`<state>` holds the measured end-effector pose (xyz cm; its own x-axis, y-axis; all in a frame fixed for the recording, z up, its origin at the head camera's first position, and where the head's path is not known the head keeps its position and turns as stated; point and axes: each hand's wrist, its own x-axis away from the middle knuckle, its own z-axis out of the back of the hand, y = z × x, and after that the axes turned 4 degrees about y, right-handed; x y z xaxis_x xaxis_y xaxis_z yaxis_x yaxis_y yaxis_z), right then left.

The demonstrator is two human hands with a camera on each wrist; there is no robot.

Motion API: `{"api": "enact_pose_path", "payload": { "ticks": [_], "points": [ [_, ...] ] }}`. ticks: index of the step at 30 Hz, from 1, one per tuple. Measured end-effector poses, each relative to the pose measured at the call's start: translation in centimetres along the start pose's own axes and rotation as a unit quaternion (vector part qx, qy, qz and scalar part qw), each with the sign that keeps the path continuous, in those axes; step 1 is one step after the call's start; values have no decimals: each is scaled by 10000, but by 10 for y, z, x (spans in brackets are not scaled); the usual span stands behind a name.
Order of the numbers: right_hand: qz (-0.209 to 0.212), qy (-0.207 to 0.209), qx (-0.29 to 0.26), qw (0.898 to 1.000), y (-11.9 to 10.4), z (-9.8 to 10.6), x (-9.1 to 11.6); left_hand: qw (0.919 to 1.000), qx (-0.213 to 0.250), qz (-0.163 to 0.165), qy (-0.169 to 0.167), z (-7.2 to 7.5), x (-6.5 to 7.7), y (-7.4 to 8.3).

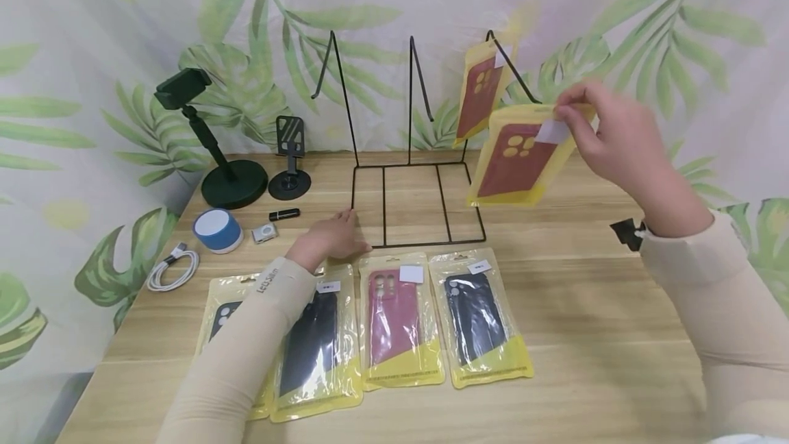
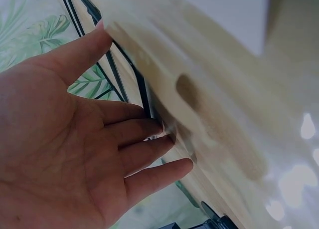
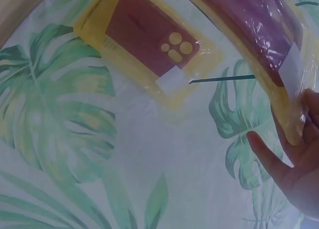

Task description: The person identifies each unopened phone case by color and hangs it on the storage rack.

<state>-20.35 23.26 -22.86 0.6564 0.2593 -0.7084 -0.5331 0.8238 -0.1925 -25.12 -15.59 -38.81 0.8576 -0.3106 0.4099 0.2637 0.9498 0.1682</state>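
My right hand [image 1: 616,130] pinches the top edge of a yellow-edged clear pouch holding a dark red phone case [image 1: 516,166], by its white label. This pouch hangs at the front end of the right hook of a black wire display rack [image 1: 411,167]. Farther back on that hook is another pouched red phone case [image 1: 479,91], also seen in the right wrist view. My left hand [image 1: 335,235] rests at the front left corner of the rack's base. In the left wrist view its fingers [image 2: 144,154] are extended against the black wire, beside a blurred clear pouch.
Several pouched phone cases lie in front of the rack, including a pink one [image 1: 394,321] and a dark one [image 1: 476,314]. To the left are two stands, a blue speaker [image 1: 218,230], a white cable [image 1: 174,269], a small silver player [image 1: 264,233] and a black stick [image 1: 284,214].
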Motion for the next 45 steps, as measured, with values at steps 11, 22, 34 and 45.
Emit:
{"api": "enact_pose_path", "payload": {
  "ticks": [11, 22, 34, 45],
  "points": [
    [-410, -185, 2, 9990, 6, -20, -22, 10000, -26, 11, 15, -1, -1, -3],
    [-623, -491, 189, 9967, 14, -32, -49, 10000, -67, 29, 46, 1, 1, -4],
    [-1328, -1465, 587, 9785, 21, -52, -94, 9999, 30, 98, 107, -2, 4, -4],
    [-1654, -1334, 545, 9757, 33, -70, -113, 9998, -4, 155, 86, 0, 6, -1]
  ]
}}
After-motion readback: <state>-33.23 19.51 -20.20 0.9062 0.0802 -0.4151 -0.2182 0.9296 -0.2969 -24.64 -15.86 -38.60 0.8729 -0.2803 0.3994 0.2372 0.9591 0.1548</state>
